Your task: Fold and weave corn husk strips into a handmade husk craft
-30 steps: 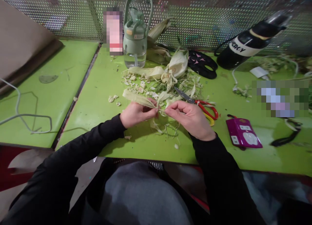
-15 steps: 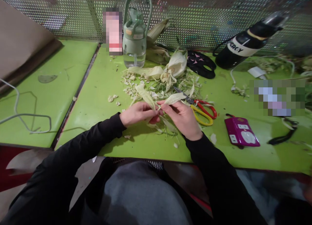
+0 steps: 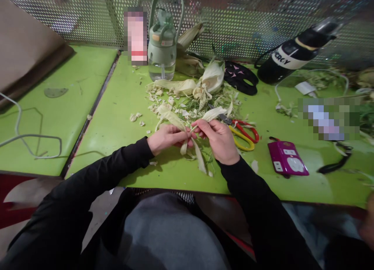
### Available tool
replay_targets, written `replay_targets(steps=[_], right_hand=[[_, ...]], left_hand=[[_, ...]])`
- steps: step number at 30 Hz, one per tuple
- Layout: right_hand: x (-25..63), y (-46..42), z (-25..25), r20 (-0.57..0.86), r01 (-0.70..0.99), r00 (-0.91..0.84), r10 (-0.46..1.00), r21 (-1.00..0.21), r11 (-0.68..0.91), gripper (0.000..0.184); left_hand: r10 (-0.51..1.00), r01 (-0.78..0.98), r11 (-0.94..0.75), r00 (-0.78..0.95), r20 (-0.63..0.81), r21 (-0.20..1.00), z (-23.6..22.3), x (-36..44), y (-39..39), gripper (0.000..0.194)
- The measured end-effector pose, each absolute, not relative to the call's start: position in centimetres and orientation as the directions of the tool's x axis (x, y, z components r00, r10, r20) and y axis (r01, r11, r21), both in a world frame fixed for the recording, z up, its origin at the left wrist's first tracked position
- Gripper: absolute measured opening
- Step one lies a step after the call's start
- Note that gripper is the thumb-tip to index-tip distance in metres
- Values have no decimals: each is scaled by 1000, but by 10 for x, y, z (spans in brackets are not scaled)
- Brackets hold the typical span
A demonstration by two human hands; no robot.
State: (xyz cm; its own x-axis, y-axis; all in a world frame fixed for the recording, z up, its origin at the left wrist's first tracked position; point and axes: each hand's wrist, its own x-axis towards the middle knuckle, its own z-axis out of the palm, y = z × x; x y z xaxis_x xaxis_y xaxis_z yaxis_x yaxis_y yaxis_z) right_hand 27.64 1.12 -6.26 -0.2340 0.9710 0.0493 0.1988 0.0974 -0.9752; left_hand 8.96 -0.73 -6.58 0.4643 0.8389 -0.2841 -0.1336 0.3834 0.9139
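We find the pale husk strips [image 3: 173,117] meeting between the hands, their loose ends splaying outward. We note the left hand [image 3: 167,139] pinching them at the join, the right hand [image 3: 221,143] likewise, fingertips drawn together.

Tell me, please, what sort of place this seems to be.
Probably a craft worktable, though I cannot be sure: pale husks and shredded scraps litter the green table, and scissors lie beside them.
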Motion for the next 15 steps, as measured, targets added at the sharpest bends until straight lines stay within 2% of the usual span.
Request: replay_targets(steps=[3, 6, 9, 11, 13, 15], right_hand=[[281, 16, -61, 49, 261, -262, 964, -958, 120, 45], [282, 13, -54, 196, 331, -186, 963, -910, 250, 37], [280, 8, -49, 360, 383, -161, 919, -836, 394, 27], [279, 6, -47, 414, 422, -245, 877, -769, 481, 23], [278, 6, -47, 405, 455, -356, 842, -712, 535, 21], [278, 8, -48, 343, 459, -427, 837, -715, 527, 21]], left_hand=[[825, -234, 446, 482, -295, 864, -66, 88, -6, 24], [824, -299, 441, 507, -251, 846, -66, 86, -6, 32], [829, -251, 378, 520, -205, 891, -68, 85, -5, 26], [826, -190, 325, 535, -180, 927, -73, 86, -4, 20], [815, -121, 271, 556, -161, 955, -77, 87, -4, 18], [803, -56, 210, 579, -139, 976, -80, 87, -4, 24]])
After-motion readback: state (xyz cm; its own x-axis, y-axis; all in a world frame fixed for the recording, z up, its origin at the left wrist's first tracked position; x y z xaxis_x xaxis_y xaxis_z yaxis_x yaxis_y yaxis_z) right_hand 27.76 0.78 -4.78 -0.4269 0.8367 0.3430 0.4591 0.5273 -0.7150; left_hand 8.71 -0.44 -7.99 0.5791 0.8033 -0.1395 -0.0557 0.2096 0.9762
